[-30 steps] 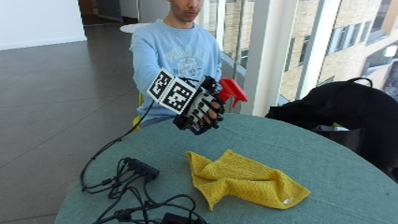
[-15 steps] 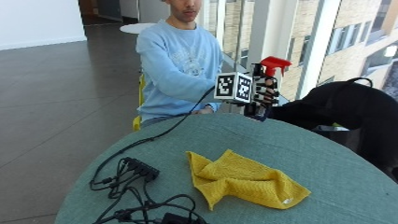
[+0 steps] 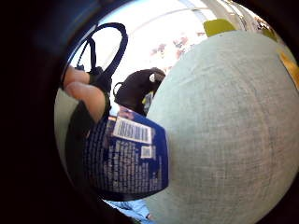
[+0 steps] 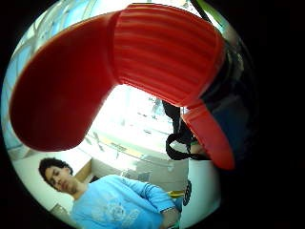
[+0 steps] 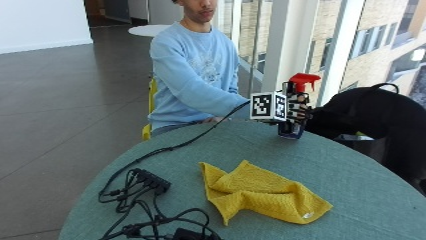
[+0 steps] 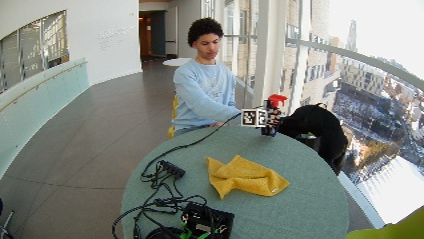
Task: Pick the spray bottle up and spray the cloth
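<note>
In the outside view my gloved right hand [image 5: 297,112] grips the spray bottle [image 5: 303,80] upright, at the far side of the round green table [image 5: 359,170]. The bottle has a red spray head and a dark blue body [image 5: 290,131], whose base is low over the table. The yellow cloth [image 5: 263,192] lies crumpled at the table's middle, nearer the camera than the bottle and apart from it. The little finger side palm view shows the bottle's blue label [image 3: 128,158] close by, with fingers [image 3: 88,95] curled round it. The red spray head [image 4: 119,62] fills the thumb side palm view.
A black bag [image 5: 373,115] sits just beyond the table's edge, to the right of the bottle. Black cables and a power strip [image 5: 150,180] lie on the left of the table. The person's bare hand stays behind the table's far edge.
My hand has carried the bottle to the right, turned it upright, and in the last half second lowered it toward the table's far side. The cloth has not moved.
</note>
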Motion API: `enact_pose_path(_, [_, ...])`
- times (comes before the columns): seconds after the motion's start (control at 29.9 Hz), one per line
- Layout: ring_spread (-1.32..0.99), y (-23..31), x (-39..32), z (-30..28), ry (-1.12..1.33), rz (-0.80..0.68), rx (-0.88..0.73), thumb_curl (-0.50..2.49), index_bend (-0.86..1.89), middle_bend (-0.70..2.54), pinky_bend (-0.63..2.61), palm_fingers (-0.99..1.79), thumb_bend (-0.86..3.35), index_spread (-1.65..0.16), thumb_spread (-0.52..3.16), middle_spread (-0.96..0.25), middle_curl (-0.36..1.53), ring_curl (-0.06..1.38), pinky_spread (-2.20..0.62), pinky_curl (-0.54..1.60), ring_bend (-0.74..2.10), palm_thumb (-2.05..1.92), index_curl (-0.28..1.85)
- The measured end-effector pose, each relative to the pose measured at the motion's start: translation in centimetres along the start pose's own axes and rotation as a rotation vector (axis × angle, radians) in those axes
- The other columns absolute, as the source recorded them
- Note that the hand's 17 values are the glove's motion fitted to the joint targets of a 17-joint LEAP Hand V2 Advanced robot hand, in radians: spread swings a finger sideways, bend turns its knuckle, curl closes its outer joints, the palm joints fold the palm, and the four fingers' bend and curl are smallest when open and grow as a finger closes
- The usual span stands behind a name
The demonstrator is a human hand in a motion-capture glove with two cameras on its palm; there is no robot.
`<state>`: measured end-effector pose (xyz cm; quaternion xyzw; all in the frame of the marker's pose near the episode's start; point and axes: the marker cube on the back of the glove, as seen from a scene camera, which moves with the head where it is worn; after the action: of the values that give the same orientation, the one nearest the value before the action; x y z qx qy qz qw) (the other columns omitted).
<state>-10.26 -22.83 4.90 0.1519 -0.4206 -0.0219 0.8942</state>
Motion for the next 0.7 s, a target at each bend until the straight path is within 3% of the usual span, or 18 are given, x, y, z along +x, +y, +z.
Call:
enact_pose_path(0.33, [-0.07,0.9,1.2,-0.5,-0.026,0.024,0.001,0.57,0.16,0.25,0.26,1.04,-0.05,-0.26,0.95,-0.11,0.49,0.37,0.02,0.35,0.39,0.80,0.38])
enact_pose_path(0.7, [-0.06,3.7,1.8,-3.6,0.178,-0.006,-0.011,0.46,-0.03,0.25,0.39,0.63,-0.04,-0.34,1.02,-0.10,0.48,0.38,0.12,0.39,0.40,0.64,0.23])
